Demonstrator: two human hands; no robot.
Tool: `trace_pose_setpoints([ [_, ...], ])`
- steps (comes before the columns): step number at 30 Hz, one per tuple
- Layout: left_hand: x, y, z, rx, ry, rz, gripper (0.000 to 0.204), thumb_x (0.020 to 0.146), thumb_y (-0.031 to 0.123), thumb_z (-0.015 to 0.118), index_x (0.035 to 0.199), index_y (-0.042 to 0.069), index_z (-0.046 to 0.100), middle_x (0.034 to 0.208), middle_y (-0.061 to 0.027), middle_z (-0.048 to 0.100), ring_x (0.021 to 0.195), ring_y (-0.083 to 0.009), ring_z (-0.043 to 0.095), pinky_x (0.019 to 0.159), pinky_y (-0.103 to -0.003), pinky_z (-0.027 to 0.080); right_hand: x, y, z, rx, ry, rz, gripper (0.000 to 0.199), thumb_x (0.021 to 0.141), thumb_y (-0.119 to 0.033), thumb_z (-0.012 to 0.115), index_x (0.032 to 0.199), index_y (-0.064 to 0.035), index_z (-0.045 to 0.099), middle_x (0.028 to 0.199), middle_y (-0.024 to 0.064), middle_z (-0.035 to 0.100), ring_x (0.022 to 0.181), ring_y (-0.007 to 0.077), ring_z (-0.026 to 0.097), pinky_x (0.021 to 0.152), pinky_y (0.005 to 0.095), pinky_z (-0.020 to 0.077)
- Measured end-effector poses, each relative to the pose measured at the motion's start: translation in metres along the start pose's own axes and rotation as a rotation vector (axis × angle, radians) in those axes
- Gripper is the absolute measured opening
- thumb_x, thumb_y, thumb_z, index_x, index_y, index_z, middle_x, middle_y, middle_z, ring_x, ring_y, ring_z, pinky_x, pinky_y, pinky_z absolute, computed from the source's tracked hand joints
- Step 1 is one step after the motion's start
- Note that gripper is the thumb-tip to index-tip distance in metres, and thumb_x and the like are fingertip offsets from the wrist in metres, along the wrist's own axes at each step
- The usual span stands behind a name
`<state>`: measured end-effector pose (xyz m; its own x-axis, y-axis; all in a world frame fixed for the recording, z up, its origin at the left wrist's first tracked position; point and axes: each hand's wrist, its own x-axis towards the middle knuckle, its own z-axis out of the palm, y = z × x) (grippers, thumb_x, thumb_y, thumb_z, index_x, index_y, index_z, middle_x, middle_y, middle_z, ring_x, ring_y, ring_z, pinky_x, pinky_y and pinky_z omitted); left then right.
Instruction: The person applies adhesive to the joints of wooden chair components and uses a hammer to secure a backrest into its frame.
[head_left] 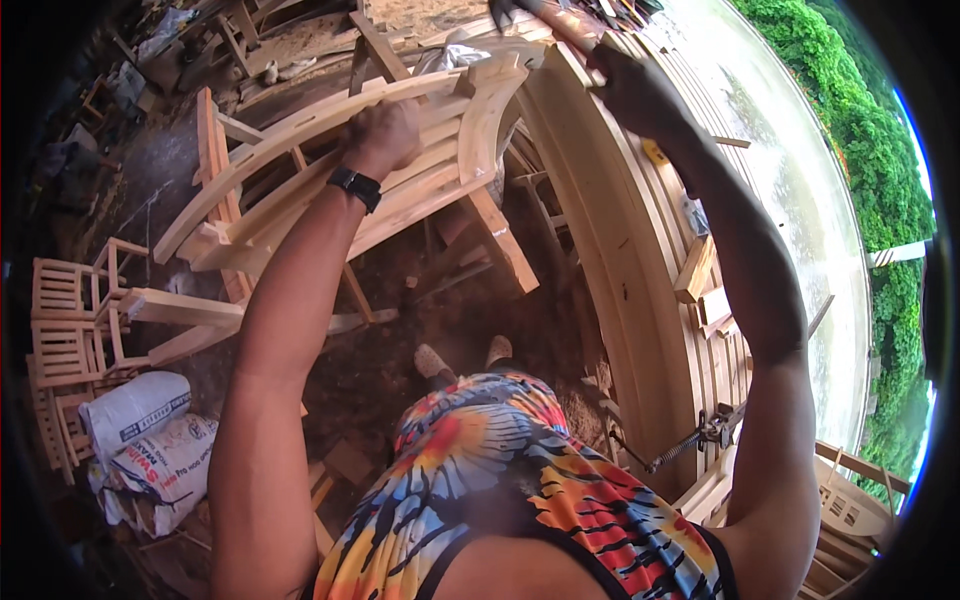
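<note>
My left hand (386,135), closed, is at the long curved top rail of a pale slatted wooden frame (430,180) and looks wrapped round the wood. On that wrist is a dark watch (355,188). My right hand (642,96) is raised at the upper right, its fingers closed round the wooden handle of a hammer (563,22). The hammer's dark head points left, above the frame's far right corner and apart from it. Part of the frame rests on wooden supports (213,160); one loose-looking piece (503,240) juts out below it.
A long wooden bench (610,230) runs along my right, with a clamp (715,428), a spring and wood offcuts (697,268) on it. Small slatted pieces (68,310) and stuffed white sacks (160,450) stand at left. Sawdust and scraps cover the floor (440,310) round my feet.
</note>
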<state>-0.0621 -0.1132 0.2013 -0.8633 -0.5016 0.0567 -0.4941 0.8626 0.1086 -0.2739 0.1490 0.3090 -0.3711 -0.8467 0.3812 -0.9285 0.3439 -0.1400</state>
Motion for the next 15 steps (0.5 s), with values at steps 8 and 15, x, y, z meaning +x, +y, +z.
trace_pose_setpoints([
  [8, -0.006, -0.002, -0.005, 0.066, -0.007, 0.023, 0.039, 0.088, 0.033, 0.071, 0.116, 0.006, 0.068, 0.115, -0.0228, 0.073, 0.108, -0.0417, 0.071, 0.094, -0.051, 0.057, -0.002, -0.027, 0.011, -0.171, -0.421, 0.127, 0.032, 0.086, -0.007, 0.061, 0.118, -0.0062, 0.062, 0.1, 0.0229, 0.07, 0.097, 0.0399, 0.07, 0.083, 0.0525, 0.0527],
  [15, -0.009, 0.007, -0.011, 0.074, -0.005, -0.034, 0.047, 0.086, 0.04, 0.075, 0.12, 0.009, 0.068, 0.123, -0.0184, 0.072, 0.114, -0.039, 0.069, 0.098, -0.05, 0.055, -0.004, 0.001, 0.024, -0.059, -0.076, -0.052, 0.033, 0.087, -0.009, 0.06, 0.119, -0.0038, 0.062, 0.093, 0.0246, 0.071, 0.089, 0.0435, 0.071, 0.08, 0.0539, 0.0533],
])
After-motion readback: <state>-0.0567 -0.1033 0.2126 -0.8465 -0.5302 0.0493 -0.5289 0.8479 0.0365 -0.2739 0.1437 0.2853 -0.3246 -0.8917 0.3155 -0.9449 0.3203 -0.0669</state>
